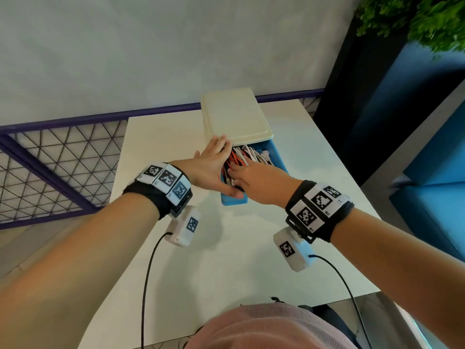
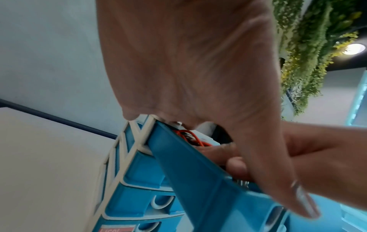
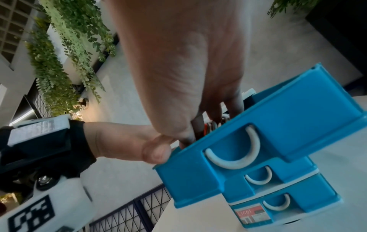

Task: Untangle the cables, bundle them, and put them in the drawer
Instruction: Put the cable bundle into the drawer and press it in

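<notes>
A small drawer unit with a cream top (image 1: pixel 234 114) stands on the white table (image 1: pixel 226 260). Its blue top drawer (image 1: pixel 279 157) is pulled out and holds bundled red, orange and white cables (image 1: pixel 242 156). My left hand (image 1: pixel 219 159) lies flat over the drawer's left side with fingers straight, and its thumb rests along the front edge. My right hand (image 1: pixel 251 177) reaches into the drawer from the front, fingers down on the cables. The right wrist view shows the right hand (image 3: pixel 188 62), the drawer (image 3: pixel 298 117) and the cables (image 3: pixel 210 125) under the fingers.
Two closed blue drawers (image 3: pixel 278 202) sit below the open one. A purple wire-mesh railing (image 1: pixel 55 157) runs left of the table. A dark planter with green plants (image 1: pixel 415 21) and blue seating (image 1: pixel 432 197) stand to the right. Wrist camera cords (image 1: pixel 148 285) hang over the table.
</notes>
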`<state>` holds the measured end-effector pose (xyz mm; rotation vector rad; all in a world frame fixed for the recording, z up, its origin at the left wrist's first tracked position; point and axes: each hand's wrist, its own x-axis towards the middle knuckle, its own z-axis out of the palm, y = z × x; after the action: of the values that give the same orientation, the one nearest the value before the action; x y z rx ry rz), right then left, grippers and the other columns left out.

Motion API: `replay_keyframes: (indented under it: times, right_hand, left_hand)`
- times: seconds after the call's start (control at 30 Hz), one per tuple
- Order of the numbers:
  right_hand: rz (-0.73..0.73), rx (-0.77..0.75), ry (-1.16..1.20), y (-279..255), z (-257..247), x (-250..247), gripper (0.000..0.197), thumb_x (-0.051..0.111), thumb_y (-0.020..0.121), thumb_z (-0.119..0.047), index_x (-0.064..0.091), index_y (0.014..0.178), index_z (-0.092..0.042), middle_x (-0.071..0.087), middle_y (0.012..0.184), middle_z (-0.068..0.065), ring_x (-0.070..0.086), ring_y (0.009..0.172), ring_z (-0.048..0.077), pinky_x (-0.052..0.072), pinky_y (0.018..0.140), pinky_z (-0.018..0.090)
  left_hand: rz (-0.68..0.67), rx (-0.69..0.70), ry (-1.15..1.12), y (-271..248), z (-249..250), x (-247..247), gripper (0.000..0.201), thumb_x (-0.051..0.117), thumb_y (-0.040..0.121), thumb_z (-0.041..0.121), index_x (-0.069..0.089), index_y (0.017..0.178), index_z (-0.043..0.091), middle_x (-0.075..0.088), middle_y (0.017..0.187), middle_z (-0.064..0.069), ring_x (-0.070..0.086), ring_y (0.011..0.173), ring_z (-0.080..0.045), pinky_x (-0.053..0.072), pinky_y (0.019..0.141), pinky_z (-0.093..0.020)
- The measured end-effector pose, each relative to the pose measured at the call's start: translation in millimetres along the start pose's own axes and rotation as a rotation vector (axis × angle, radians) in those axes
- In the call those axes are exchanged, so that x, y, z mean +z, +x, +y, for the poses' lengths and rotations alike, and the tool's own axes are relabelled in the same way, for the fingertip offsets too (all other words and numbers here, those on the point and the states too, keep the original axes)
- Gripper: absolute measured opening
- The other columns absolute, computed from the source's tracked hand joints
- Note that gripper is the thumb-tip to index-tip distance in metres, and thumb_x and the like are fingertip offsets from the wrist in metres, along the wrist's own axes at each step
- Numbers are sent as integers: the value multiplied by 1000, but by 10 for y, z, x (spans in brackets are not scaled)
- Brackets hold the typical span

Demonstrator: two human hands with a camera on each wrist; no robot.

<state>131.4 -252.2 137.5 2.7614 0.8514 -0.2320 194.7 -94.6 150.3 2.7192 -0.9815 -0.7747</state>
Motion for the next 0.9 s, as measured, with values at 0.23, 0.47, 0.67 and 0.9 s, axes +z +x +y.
replay_keyframes:
  times: [0.23, 0.47, 0.67, 0.9]
  right_hand:
    - [41, 79, 187, 124, 62, 70, 44, 44, 99, -11, 42, 142, -10, 41, 145, 4, 46, 124, 30, 44, 91, 38]
    - [88, 155, 223, 234, 95, 101, 46, 48, 95, -10, 43, 141, -13, 47, 140, 2, 46, 126, 28, 46, 90, 46]
    - [269, 161, 197, 157, 136, 196, 46, 50, 96, -15, 44, 141, -15, 41, 147, -1, 42, 130, 24, 50, 81, 38]
    - [247, 211, 213, 115, 147, 236, 50, 52, 95, -11, 40, 143, -9, 40, 146, 5, 47, 127, 21, 49, 96, 44]
  left_hand:
    - [14, -18, 79, 41, -15, -44, 143, 72, 56, 71, -24, 146, 17, -32, 154, 6, -33, 139, -11, -13, 116, -49]
    - [45, -33, 89, 74, -28, -112, 140, 75, 54, 68, -18, 148, 20, -23, 157, 7, -26, 142, -10, -13, 115, -51]
    - [57, -53, 91, 75, -5, -138, 139, 75, 51, 70, -12, 149, 23, -19, 157, 9, -19, 144, -9, -11, 115, -53]
    - [71, -45, 87, 104, -35, -118, 140, 75, 50, 71, -11, 149, 22, -18, 157, 9, -19, 144, -10, -11, 116, -52]
